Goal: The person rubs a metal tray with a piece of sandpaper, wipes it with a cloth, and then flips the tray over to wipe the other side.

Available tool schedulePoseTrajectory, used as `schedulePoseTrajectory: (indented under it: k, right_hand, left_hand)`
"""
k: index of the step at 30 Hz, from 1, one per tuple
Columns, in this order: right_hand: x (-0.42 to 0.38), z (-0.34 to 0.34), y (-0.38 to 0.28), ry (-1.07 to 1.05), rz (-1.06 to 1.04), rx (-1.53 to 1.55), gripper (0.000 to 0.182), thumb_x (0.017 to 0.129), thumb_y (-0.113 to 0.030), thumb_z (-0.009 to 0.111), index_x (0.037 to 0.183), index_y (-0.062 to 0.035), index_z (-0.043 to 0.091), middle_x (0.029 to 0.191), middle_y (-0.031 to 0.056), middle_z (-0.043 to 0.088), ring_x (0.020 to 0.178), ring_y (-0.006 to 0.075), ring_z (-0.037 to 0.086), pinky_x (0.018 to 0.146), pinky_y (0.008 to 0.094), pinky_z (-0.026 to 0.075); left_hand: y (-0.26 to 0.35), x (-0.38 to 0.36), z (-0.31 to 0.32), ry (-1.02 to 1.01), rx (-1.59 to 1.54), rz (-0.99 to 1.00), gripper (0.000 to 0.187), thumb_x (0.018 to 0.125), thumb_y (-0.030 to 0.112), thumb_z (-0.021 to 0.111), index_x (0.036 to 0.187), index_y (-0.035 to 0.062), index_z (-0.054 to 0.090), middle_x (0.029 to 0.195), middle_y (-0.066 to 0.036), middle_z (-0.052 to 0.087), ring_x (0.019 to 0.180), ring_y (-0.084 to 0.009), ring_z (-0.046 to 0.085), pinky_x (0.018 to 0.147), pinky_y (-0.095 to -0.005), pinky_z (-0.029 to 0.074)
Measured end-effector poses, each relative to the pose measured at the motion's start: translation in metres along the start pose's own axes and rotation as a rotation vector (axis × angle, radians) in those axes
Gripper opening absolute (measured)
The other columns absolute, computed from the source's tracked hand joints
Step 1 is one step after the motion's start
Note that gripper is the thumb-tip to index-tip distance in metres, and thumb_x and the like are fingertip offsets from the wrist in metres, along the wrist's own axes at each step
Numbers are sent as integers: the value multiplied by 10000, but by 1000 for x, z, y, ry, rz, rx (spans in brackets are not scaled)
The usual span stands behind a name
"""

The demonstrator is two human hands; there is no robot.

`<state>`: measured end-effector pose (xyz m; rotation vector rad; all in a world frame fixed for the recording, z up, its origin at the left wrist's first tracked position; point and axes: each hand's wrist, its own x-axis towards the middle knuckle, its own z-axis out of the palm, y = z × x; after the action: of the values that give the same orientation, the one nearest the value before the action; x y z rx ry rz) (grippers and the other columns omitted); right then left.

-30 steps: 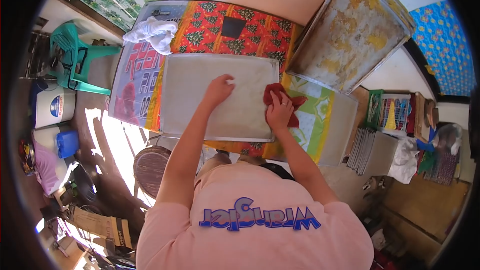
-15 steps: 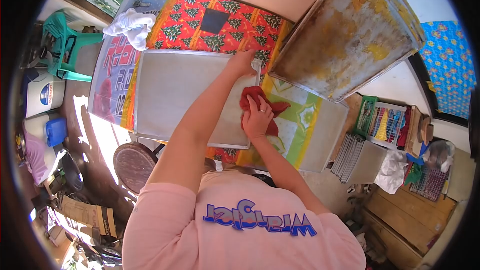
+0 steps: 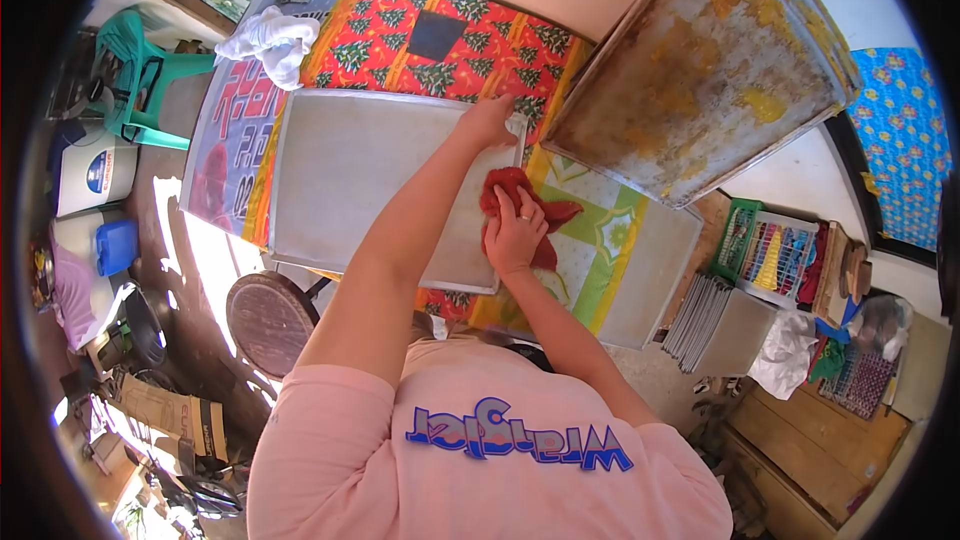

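Observation:
A shallow grey metal tray point(image 3: 370, 170) lies on the table in front of me. My left hand point(image 3: 488, 123) reaches across it and grips the rim at its far right corner, fingers curled over the edge. Close to my body, my right hand point(image 3: 515, 238) presses a crumpled red cloth point(image 3: 506, 182) against the tray's right edge. A ring shows on one of that hand's fingers, which are bent over the cloth. Part of the cloth hangs past the rim, over the green and white table cover point(image 3: 570, 195).
Stained baking trays point(image 3: 700, 70) lean against the wall at the right. Another metal tray point(image 3: 668, 250) lies right of the cover. A white cloth point(image 3: 275, 45) rests at the table's far left. A round stool point(image 3: 270, 323) and a green chair point(image 3: 150, 80) stand left; baskets point(image 3: 775, 255) stand right.
My view has shifted slightly. Both hands keep nearly the same places on the tray and the red cloth; no grip has changed.

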<state>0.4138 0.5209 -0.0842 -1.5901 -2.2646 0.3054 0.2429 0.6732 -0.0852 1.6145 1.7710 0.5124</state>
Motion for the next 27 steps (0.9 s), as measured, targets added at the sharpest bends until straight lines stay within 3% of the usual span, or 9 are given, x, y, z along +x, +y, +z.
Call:
schedulePoseTrajectory:
  k: [4, 10, 13, 16, 19, 22, 25, 27]
  right_hand:
    - [0, 3, 2, 5, -6, 1, 530, 767, -202, 622, 1291, -254, 559, 1350, 91, 459, 1151, 319, 434, 947, 476, 334]
    - [0, 3, 1, 29, -4, 5, 525, 759, -204, 628, 1278, -257, 568, 1345, 84, 469, 1146, 316, 439, 941, 469, 338]
    - [0, 4, 1, 31, -2, 2, 524, 757, -205, 630, 1275, -261, 571, 1345, 79, 471, 1146, 312, 441, 937, 467, 340]
    - [-1, 5, 1, 38, -4, -6, 521, 758, -206, 630, 1272, -263, 573, 1347, 77, 472, 1147, 308, 442, 936, 470, 341]
    - [0, 4, 0, 31, 3, -17, 519, 761, -208, 628, 1274, -263, 572, 1344, 77, 473, 1151, 309, 442, 936, 470, 343]
    - [0, 3, -1, 41, -7, -31, 520, 762, -210, 626, 1276, -264, 569, 1338, 78, 476, 1153, 312, 443, 937, 470, 344]
    - [1, 4, 0, 48, -12, -42, 519, 763, -217, 627, 1277, -265, 570, 1326, 79, 484, 1142, 316, 453, 930, 475, 350]
    - [4, 2, 0, 65, -37, -66, 494, 763, -215, 630, 1253, -257, 587, 1283, 89, 513, 1101, 324, 486, 893, 466, 393]
  left_hand:
    - [3, -1, 0, -6, -27, -31, 557, 565, 218, 831, 1012, 28, 557, 955, -183, 655, 944, -379, 629, 789, -433, 500]
    - [2, -4, 4, 24, -5, -13, 396, 685, 205, 755, 993, 53, 558, 986, -171, 671, 968, -372, 631, 835, -459, 504]
    - [0, 4, 6, 57, -71, -81, 231, 798, 165, 628, 974, 21, 586, 847, -184, 665, 629, -336, 663, 559, -412, 554]
    - [3, 5, -4, 9, -431, -337, 195, 862, 170, 539, 949, 11, 612, 745, -158, 648, 455, -274, 606, 426, -381, 522]
    - [-3, -7, -9, 97, -690, -381, 248, 832, 166, 530, 982, 0, 637, 697, -156, 637, 444, -236, 608, 377, -361, 468]
    - [-8, -28, -23, 22, -493, -417, 227, 841, 200, 533, 923, 25, 652, 711, -125, 642, 604, -237, 651, 499, -399, 515]
    - [-32, -67, -16, 513, -287, -136, 207, 836, 245, 567, 878, 72, 672, 734, -78, 646, 837, -227, 650, 753, -480, 502]
    - [-45, -102, -39, 398, -79, -281, 170, 821, 250, 588, 871, 118, 683, 778, -47, 652, 927, -232, 613, 860, -502, 429]
